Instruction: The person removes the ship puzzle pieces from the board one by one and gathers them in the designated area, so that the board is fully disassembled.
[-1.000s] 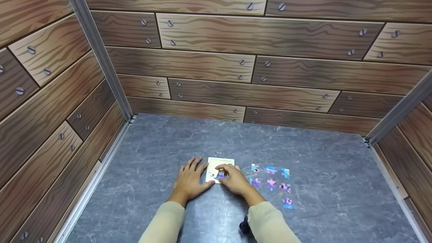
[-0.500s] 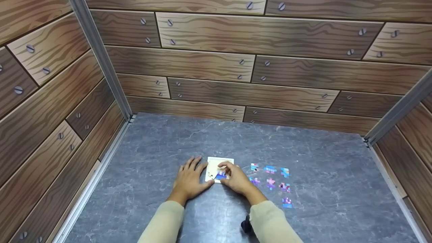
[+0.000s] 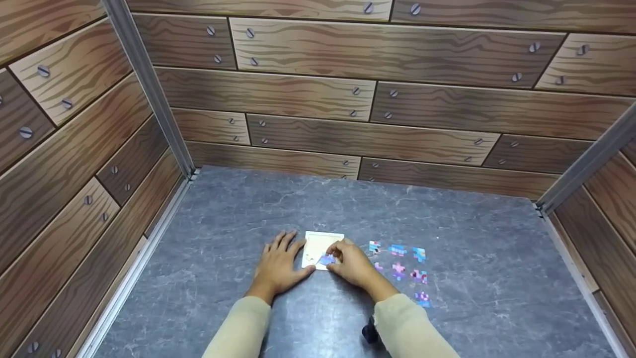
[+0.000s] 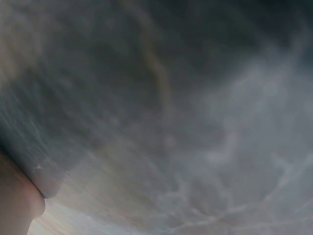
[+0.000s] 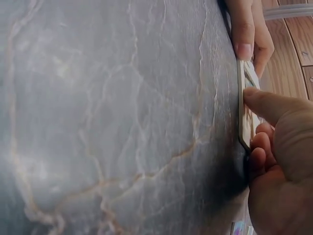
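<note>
A shallow cream puzzle tray (image 3: 318,243) lies on the table, with small dark marks near its lower left corner. My left hand (image 3: 280,266) rests at its left side, fingers spread and fairly straight, the thumb at the near edge. Over the lower right of the tray, my right hand (image 3: 350,266) pinches a blue and purple jigsaw piece (image 3: 326,259) between thumb and fingers. In the right wrist view the tray (image 5: 242,107) appears edge-on; the right thumb lies over it and the fingers hide much of it. The left wrist view shows mostly blurred tabletop and a bit of skin.
Several loose jigsaw pieces (image 3: 398,269) in pink, purple and blue lie in rough rows right of the tray. The grey marbled table (image 3: 238,209) is bounded by wood-print walls (image 3: 308,94) with metal corner posts. A black object (image 3: 370,330) sits by the right sleeve.
My right hand has shifted slightly right, and the blue and purple jigsaw piece has moved right with it, baring more of the tray. The left hand stays in place.
</note>
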### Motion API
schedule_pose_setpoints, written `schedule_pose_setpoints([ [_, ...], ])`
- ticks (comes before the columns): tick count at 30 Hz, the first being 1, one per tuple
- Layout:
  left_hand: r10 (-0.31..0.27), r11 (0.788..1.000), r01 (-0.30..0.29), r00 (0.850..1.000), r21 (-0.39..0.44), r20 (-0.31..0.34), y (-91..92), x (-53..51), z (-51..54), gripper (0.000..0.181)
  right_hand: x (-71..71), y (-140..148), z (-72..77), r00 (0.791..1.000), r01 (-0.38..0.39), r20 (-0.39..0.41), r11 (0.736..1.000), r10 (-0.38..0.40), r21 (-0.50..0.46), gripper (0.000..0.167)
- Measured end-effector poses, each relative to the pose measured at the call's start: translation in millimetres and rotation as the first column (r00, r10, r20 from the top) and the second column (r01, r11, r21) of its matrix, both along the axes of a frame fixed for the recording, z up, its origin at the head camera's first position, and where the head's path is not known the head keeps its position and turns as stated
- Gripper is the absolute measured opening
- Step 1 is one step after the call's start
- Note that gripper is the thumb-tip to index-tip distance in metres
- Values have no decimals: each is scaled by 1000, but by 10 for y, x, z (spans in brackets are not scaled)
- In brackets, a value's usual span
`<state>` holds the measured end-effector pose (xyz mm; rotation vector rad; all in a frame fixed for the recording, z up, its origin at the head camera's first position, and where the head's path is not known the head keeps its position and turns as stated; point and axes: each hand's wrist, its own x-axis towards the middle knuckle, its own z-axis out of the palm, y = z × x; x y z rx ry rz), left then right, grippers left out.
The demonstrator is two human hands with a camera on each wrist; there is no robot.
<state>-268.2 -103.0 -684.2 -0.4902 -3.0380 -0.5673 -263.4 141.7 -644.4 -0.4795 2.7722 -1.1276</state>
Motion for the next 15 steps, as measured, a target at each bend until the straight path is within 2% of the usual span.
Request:
schedule_pose_setpoints([
  [7,3,1000,-3,1000,-13,0,8,5,14,89,40,48,40,997,14,-71,996,-7,92,22],
  [11,7,1000,-7,1000,-9,1,7,8,8,90,79,110,66,994,39,-107,993,-27,113,25],
  [15,10,1000,-10,1000,-8,-9,11,13,-8,90,155,198,105,990,23,-142,993,-7,114,27],
])
